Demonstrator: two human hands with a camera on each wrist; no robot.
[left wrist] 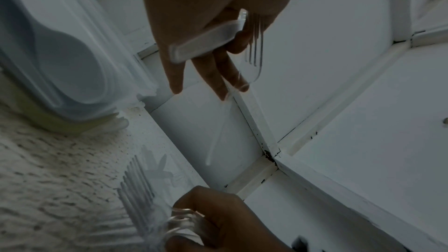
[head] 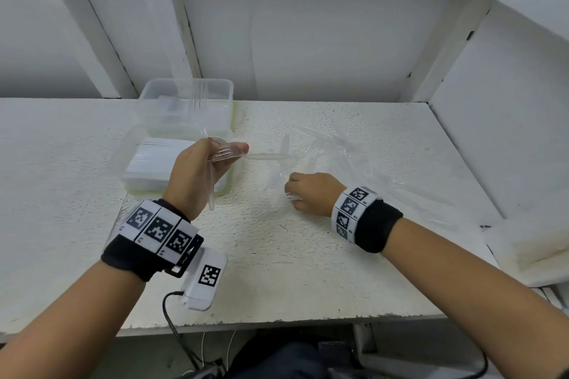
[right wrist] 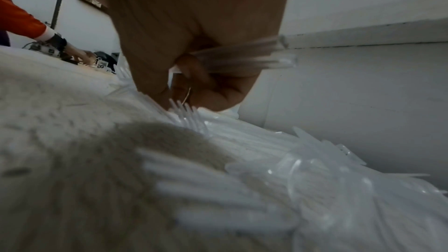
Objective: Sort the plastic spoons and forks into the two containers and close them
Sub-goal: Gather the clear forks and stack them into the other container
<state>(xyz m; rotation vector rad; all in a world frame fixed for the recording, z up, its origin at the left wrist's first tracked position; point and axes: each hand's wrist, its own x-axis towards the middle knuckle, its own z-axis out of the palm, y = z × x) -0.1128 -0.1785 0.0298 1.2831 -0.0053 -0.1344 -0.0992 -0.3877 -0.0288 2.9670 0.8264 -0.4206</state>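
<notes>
Both hands' fingers around clear cutlery bundles (head: 226,151), counts unreadable; loose pile (head: 323,144) nearly invisible on white table (head: 308,271).

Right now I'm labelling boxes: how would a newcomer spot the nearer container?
On the white table, two clear plastic containers sit at the left. The nearer container is just beyond the left hand, and white stacked contents fill it, unlike the farther container.

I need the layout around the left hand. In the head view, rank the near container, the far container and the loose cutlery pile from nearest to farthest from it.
1. Near container: right beside the left hand.
2. Far container: behind it, against the wall.
3. Loose cutlery pile: off to the right.
</notes>
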